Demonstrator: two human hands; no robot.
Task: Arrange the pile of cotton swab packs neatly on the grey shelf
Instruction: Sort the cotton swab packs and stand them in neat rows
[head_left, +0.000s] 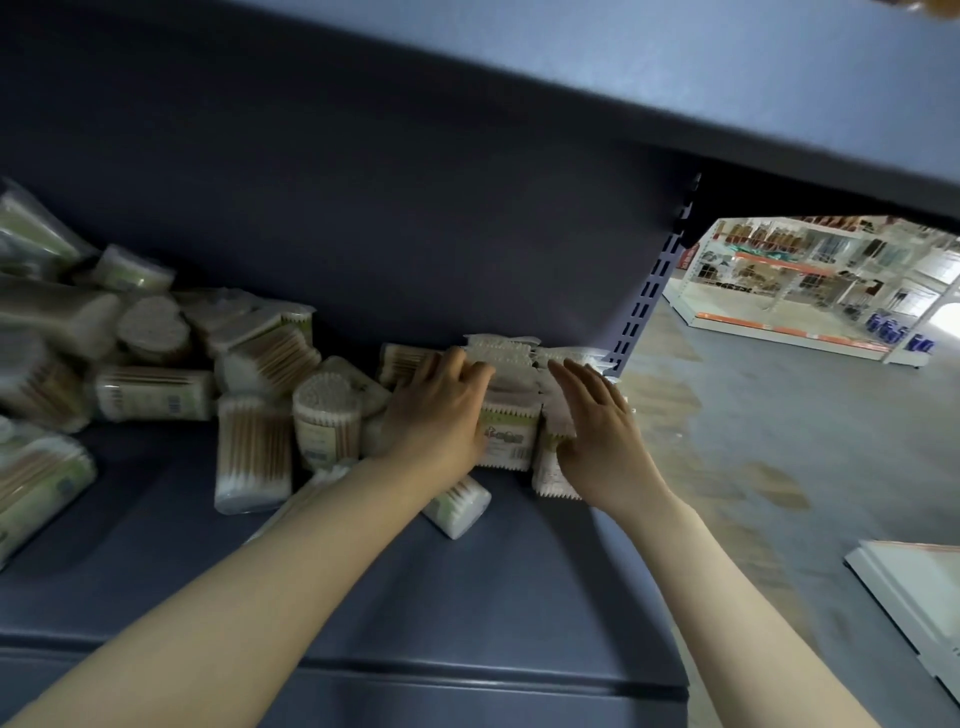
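A loose pile of cotton swab packs (150, 364) lies across the left and middle of the grey shelf (405, 582). At the shelf's right end stands a tidy group of upright packs (511, 431) against the back panel. My left hand (441, 415) presses flat on the left side of this group, fingers together. On the group's right side rests my right hand (597, 421), also flat with fingers extended. One pack (457, 506) lies on its side just in front, under my left wrist. Neither hand is closed around a pack.
The shelf above (675, 78) overhangs close overhead. A slotted upright post (660, 280) marks the shelf's right end. Beyond it are a concrete floor (779, 415), distant store shelving (810, 280) and a white shelf corner (914, 587).
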